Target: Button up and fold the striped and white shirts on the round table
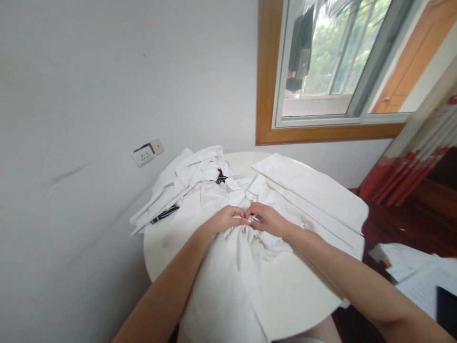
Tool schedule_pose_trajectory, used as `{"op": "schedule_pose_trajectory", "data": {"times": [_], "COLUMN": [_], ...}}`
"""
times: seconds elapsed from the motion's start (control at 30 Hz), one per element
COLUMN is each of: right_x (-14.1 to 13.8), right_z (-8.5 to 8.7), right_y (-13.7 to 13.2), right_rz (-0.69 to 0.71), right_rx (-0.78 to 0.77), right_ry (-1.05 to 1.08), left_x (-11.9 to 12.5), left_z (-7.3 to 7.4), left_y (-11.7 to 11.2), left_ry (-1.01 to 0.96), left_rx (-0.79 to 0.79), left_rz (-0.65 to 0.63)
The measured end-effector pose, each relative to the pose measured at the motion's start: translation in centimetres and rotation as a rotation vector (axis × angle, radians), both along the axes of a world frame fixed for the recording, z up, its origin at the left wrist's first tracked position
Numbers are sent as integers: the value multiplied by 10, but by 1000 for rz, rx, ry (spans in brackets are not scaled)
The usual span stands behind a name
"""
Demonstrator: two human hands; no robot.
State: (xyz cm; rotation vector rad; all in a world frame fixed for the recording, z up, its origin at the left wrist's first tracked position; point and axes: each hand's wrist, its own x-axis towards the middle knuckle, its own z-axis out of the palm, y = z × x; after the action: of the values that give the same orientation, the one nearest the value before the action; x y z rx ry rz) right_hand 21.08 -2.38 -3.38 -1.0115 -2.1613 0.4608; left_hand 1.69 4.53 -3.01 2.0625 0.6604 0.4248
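A large white cloth [221,286] lies bunched over the round table and hangs down its front edge toward me. Its gathered folds meet at the middle, where my left hand [230,218] pinches them between thumb and fingers. Right beside it, almost touching, my right hand [266,219] is closed on the same gathered cloth. Something small and greyish shows between the right fingers; I cannot make out what it is. The cloth fans out in creases beyond both hands.
The round cream table [300,286] stands against the wall. A pile of white cloths [193,169] with black patterned bits lies at its back left, a folded white cloth [314,190] at its right. Papers [424,276] sit lower right. A socket [144,156], window and red-white curtain [403,166] are behind.
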Motion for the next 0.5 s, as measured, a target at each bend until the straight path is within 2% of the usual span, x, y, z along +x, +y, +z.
{"op": "schedule_pose_trajectory", "data": {"times": [0.2, 0.33, 0.5], "right_x": [-2, -5, 1], "right_z": [-4, -4, 2], "right_y": [-1, -2, -3], "right_rz": [-43, -113, -203], "right_rx": [38, 91, 170], "right_ry": [56, 127, 208], "left_x": [1, -1, -11], "left_z": [-1, 3, 8], "left_y": [1, 0, 6], "left_ry": [-2, -66, -176], "left_rx": [34, 0, -22], "left_rz": [6, 33, 190]}}
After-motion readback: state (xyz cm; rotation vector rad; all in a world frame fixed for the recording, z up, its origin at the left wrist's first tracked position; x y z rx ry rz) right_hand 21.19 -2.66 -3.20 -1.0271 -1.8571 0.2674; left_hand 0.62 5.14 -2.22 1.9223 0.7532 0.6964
